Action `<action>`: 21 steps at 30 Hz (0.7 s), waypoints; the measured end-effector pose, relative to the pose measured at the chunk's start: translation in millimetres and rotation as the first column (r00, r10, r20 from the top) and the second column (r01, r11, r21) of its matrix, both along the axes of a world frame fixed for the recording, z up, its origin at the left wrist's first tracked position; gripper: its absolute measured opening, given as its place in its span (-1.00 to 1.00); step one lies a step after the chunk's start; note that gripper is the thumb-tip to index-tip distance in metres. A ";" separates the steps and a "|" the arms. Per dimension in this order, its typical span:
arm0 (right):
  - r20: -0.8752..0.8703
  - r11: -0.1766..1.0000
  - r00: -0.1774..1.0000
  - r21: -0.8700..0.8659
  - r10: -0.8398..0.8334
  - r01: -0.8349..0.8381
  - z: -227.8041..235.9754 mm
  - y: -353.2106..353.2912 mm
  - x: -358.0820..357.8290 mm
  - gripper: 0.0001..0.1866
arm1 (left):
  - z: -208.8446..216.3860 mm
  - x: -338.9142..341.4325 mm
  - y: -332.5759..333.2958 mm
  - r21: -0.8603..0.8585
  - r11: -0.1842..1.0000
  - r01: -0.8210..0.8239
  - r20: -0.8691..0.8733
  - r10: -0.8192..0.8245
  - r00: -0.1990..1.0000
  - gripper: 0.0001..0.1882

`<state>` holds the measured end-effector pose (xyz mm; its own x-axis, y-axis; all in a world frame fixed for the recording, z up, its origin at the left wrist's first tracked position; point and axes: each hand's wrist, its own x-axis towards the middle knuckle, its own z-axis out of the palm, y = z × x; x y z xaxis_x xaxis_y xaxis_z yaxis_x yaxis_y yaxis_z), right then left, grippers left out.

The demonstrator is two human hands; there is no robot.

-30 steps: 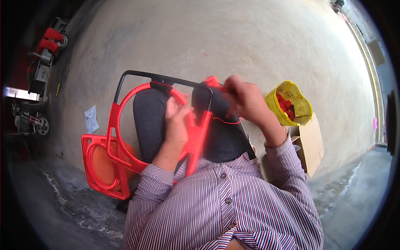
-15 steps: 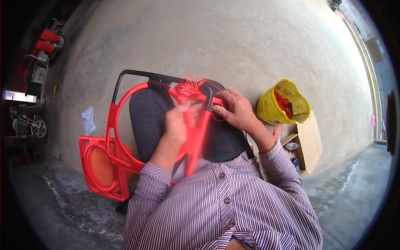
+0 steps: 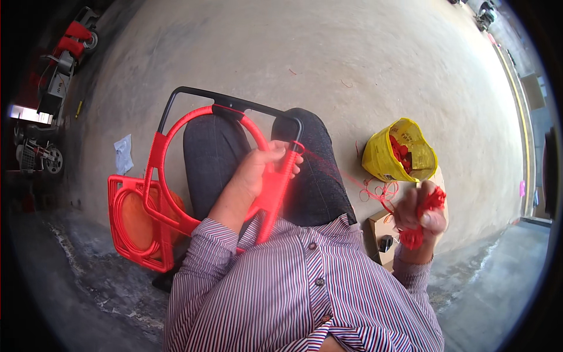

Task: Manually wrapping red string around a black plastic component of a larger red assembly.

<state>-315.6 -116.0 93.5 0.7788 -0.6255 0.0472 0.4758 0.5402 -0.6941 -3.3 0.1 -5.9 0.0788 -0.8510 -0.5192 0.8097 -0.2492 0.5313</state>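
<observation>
A black metal frame (image 3: pixel 278 190), with a ring inside a squarish outline, rests across my lap; red cord is wound tightly over much of it, while its top bar shows bare black. My left hand (image 3: pixel 255 170) is closed around the red-wrapped side bar, near the upper right corner. Out to the right, my right hand (image 3: pixel 410 214) grips a bundle of red cord (image 3: pixel 434 200). A thin strand runs from the wrapped bar toward that bundle, and loose loops (image 3: pixel 378 190) hang beside the right hand.
Another red-wrapped frame (image 3: pixel 117 226) with an orange round piece stands at left. A yellow bag (image 3: pixel 378 155) holding red material stands at right, above an open cardboard box (image 3: pixel 375 234). A crumpled pale wrapper (image 3: pixel 123 154) lies on the concrete floor. Wheeled machines (image 3: pixel 54 158) line the far left.
My right hand has moved from the frame's corner out to the right, taking the cord bundle along and drawing out the strand. My left hand now grips the wrapped side bar.
</observation>
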 end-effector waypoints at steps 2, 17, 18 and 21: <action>-0.077 0.984 0.984 -0.090 -0.161 0.154 15.4 -0.7 -13.7 -0.70 | -1.8 1.4 -1.8 -0.065 0.998 0.007 -0.024 -0.009 1.000 -0.69; -0.627 0.869 0.763 -0.456 -0.160 -0.193 -62.6 13.4 132.0 -0.88 | -7.0 -4.7 -1.6 -0.031 0.997 -0.072 0.014 0.073 0.997 -0.80; -0.622 0.935 0.782 -0.301 -0.041 -0.190 -60.1 14.9 129.9 -0.87 | -7.9 -3.1 -1.5 -0.029 0.997 -0.074 0.011 0.074 0.997 -0.80; -0.527 0.936 0.850 -0.290 0.016 -0.197 -71.6 23.1 125.1 -0.83 | -7.3 -2.0 -3.2 -0.149 0.984 -0.101 0.045 0.108 0.993 -0.83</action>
